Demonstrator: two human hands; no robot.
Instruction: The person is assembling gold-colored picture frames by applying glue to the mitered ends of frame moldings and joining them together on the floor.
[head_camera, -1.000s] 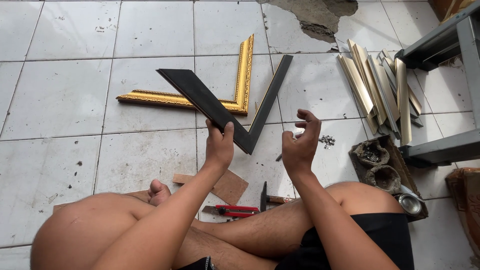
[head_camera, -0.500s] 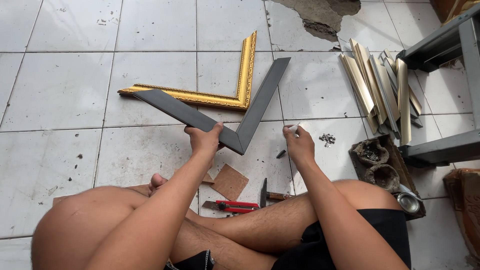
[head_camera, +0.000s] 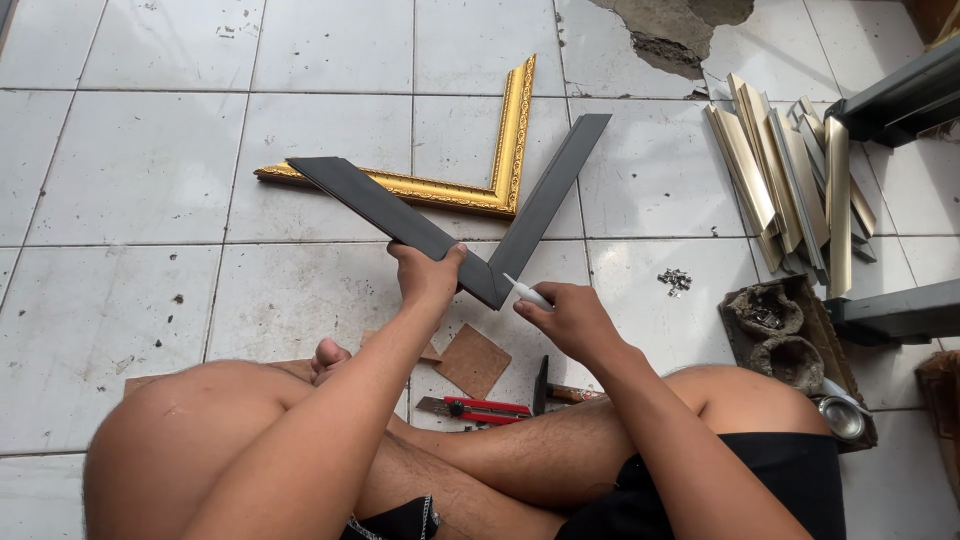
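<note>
Two dark grey moulding strips joined in a V-shaped frame corner (head_camera: 470, 235) are held above the white tiled floor (head_camera: 140, 160). Left hand (head_camera: 428, 275) grips the joint; right hand (head_camera: 565, 315) pinches a small white stick (head_camera: 526, 291) against it. Behind lies a gilded ornate frame corner (head_camera: 500, 170); a red utility knife (head_camera: 475, 408) lies near the legs.

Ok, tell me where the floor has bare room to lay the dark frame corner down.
Bare tiles lie left of the gold frame corner, and between the dark frame corner and the stack of mouldings, apart from the small staples. By the knees it is crowded: cutter, hammer, cardboard.
</note>
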